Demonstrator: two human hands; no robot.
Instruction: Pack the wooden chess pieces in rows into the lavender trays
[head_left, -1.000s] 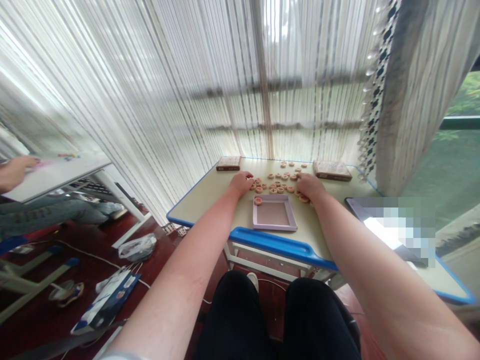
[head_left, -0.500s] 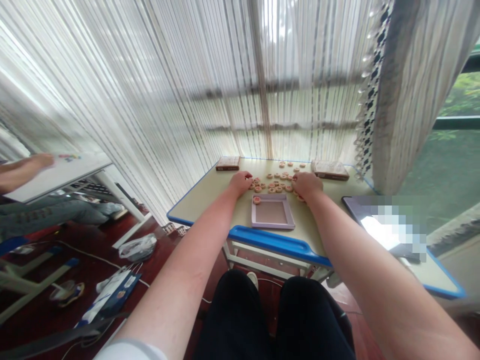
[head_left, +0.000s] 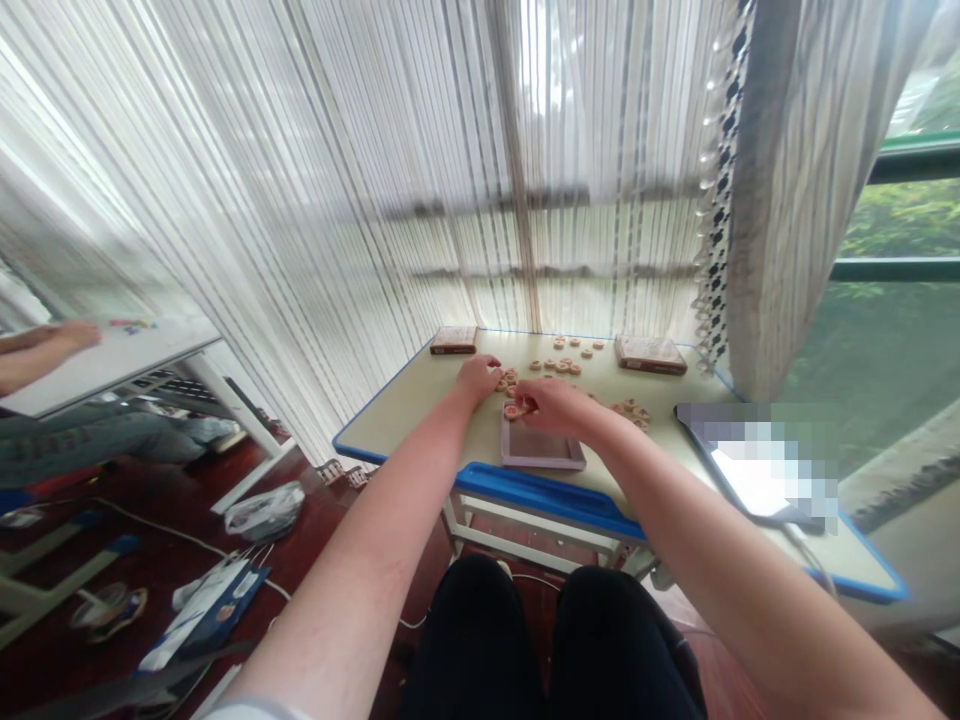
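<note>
Round wooden pieces point(head_left: 562, 367) lie scattered over the pale table, with a pile at the right point(head_left: 634, 411). A shallow lilac box point(head_left: 543, 463) sits near the front edge; a red-marked piece point(head_left: 511, 411) is in its back left corner. My right hand point(head_left: 551, 401) reaches over the back of this box, fingers closed beside that piece; what they hold, if anything, is too small to tell. Left of the pieces rests my left hand point(head_left: 478, 378), its fingers curved beside a small cluster point(head_left: 511, 377), thumb and forefinger a little apart.
Two flat brown boxes stand at the back left point(head_left: 454, 340) and back right point(head_left: 651, 354). A bright-screened device point(head_left: 750, 470) lies at the right. Blue edging point(head_left: 547, 490) lines the table front. Another person's hands point(head_left: 71, 338) rest on a table at the far left.
My right hand has moved left and nearer, from the pieces on the right to the lilac box. My left hand has barely moved. The view has shifted slightly.
</note>
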